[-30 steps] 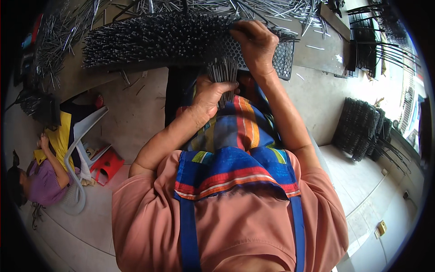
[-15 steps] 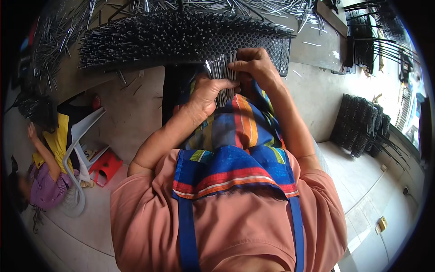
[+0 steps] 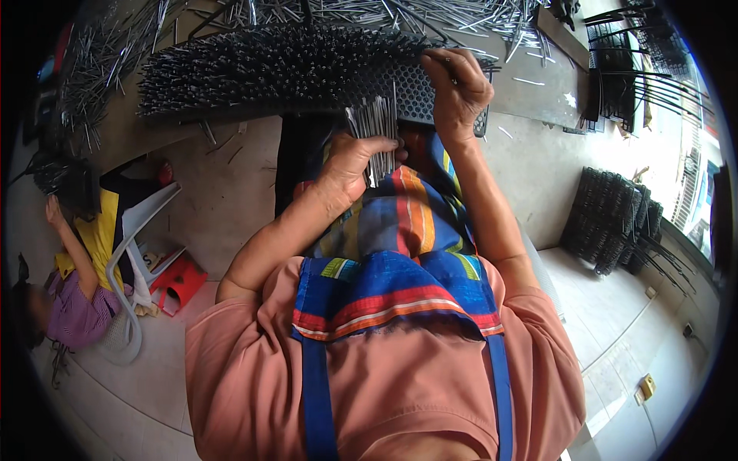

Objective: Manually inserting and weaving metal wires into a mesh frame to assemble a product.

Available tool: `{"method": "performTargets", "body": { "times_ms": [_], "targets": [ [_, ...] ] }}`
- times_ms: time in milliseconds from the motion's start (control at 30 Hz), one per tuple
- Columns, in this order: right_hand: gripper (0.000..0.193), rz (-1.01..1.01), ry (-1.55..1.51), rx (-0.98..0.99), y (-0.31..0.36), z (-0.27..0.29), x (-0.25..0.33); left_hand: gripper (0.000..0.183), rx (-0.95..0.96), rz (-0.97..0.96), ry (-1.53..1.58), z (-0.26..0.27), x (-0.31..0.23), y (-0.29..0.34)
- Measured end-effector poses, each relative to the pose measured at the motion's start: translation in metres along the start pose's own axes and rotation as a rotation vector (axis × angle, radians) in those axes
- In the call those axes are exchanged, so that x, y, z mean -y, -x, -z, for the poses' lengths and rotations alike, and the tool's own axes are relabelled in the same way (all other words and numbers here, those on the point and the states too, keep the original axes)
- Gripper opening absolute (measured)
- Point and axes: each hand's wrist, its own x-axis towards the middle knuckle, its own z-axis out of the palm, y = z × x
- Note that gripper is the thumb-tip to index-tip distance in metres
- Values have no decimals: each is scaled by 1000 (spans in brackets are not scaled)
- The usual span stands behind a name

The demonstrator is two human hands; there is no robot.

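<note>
My left hand (image 3: pixel 350 163) is wrapped round a bundle of thin, shiny metal rods (image 3: pixel 372 119), held upright above my lap with the thumb across it. One rod sticks up higher than the others. Raised over the right part of a dark perforated tray (image 3: pixel 417 101), my right hand (image 3: pixel 466 96) has its fingers pinched together; whatever is between the tips is too small to make out. Dark thin rods (image 3: pixel 254 73) stand densely in the tray's left and middle, while bare holes show toward its right end.
Loose metal rods (image 3: pixel 461 17) lie scattered on the table (image 3: pixel 530 96) behind the tray. Black wire racks (image 3: pixel 611 223) are stacked on the floor at right. At left, another person (image 3: pixel 84 307) is near a grey chair (image 3: pixel 127 261) and a red box (image 3: pixel 178 284).
My right hand has moved up and to the right, away from the bundle to over the tray's right part. My left hand keeps hold of the rods in nearly the same place.
</note>
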Motion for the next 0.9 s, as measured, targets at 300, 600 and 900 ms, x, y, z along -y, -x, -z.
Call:
{"method": "performTargets", "body": {
  "times_ms": [300,600,900],
  "targets": [
    [13,124,135,97,0,-4,-5,24,-79,73,136,-14,2,-9],
    [12,-24,309,102,-1,-15,-4,25,-163,-33,210,-26,5,-2],
    [10,154,465,161,-9,-5,2,20,-84,-71,-44,-4,4,6]
  ]
}}
